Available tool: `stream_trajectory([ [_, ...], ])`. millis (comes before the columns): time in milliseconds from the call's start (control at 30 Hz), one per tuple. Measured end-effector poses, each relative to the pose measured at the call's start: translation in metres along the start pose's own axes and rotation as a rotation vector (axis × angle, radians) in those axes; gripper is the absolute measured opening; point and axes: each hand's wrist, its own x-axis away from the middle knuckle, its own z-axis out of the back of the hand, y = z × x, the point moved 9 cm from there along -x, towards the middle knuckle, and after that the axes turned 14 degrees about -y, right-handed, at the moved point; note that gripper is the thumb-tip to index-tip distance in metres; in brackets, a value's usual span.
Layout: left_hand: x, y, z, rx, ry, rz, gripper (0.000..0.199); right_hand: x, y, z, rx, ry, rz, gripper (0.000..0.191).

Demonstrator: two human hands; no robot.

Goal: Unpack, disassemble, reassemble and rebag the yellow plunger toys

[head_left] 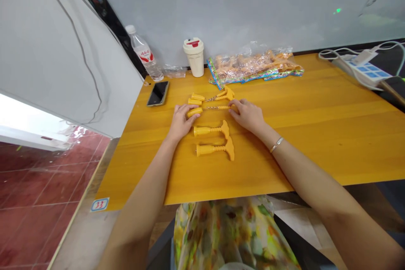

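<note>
My left hand [181,123] has its thumb and fingers closed around a yellow ribbed cap [195,112] on the table. Across from it, the fingers of my right hand [249,114] pinch the handle end of a yellow corkscrew [221,107]; its bare metal spiral points toward the cap, with a gap between them. Just beyond lie two loose yellow caps, the farther cap [198,97] and the nearer cap [194,101], beside more uncapped corkscrews [226,93]. Closer to me are two capped corkscrews with T-shaped handles, one [210,130] above the other [211,149].
Along the back of the wooden table [284,143] stand a water bottle [146,55] and a lidded cup [195,60], with plastic bags of orange-yellow pieces [253,66] alongside. A phone [157,94] lies at left. A power strip [368,69] with white cables sits at far right.
</note>
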Motion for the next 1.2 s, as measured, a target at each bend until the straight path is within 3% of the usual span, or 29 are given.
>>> stream_trajectory([
  [367,-0.003,0.015,-0.012,0.090,-0.061,-0.075,0.024,0.012,-0.030,0.011,0.099,0.116,0.138,0.032],
  [633,-0.004,0.022,-0.016,0.282,-0.119,-0.085,0.026,0.019,-0.044,0.013,-0.009,0.211,0.370,0.031],
  [800,-0.002,0.015,-0.019,0.330,-0.149,-0.015,0.027,0.015,-0.040,0.007,-0.066,0.161,0.567,0.043],
  [1000,-0.003,0.029,-0.019,0.290,-0.200,-0.099,0.029,0.010,-0.037,0.007,-0.050,0.088,0.477,0.041],
  [1100,-0.002,0.039,-0.011,0.242,-0.119,-0.152,0.025,0.007,-0.036,0.002,-0.100,0.014,0.363,0.033],
  [1200,0.000,0.046,-0.002,0.181,-0.024,-0.176,0.019,0.006,-0.037,-0.007,-0.310,-0.073,0.310,0.048],
])
